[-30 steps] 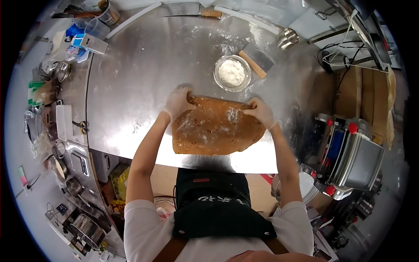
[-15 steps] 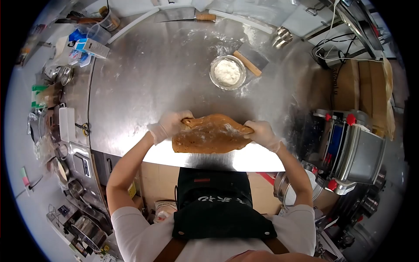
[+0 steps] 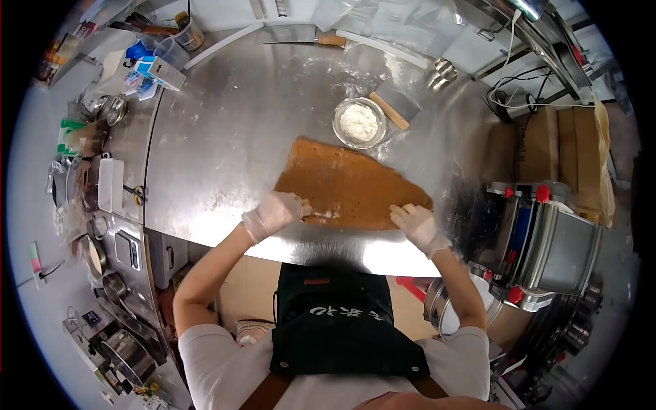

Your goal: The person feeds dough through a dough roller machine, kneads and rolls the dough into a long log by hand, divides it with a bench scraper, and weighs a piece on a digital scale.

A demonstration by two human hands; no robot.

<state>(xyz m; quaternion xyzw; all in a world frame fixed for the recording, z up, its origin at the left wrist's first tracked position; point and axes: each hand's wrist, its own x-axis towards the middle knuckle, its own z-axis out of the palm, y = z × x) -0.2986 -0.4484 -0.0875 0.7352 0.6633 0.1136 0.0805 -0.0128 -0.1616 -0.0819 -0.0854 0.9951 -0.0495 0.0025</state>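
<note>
A brown sheet of dough [image 3: 352, 184] lies spread on the steel worktable, lightly dusted with flour and wider at its far left corner. My left hand [image 3: 275, 213], in a clear glove, is closed on its near left edge, fingertips curled over the dough. At the near right edge, my gloved right hand [image 3: 418, 225] has its fingers bent onto the dough, the thumb side partly hidden. Just past the far edge stands a glass bowl of white flour [image 3: 359, 123]. Beside that bowl lies a dough scraper [image 3: 391, 109] with a wooden handle.
A long knife [image 3: 301, 39] lies along the back of the worktable [image 3: 212, 137], with a metal cup [image 3: 443, 74] at the back right. To the right stands a roller machine [image 3: 547, 239] with red knobs. Scissors [image 3: 139, 194] and a white tray [image 3: 111, 183] are at left.
The dough was bunched and folded, held up between both hands; now it is spread out flat away from me. Both hands have moved slightly lower, to its near edge.
</note>
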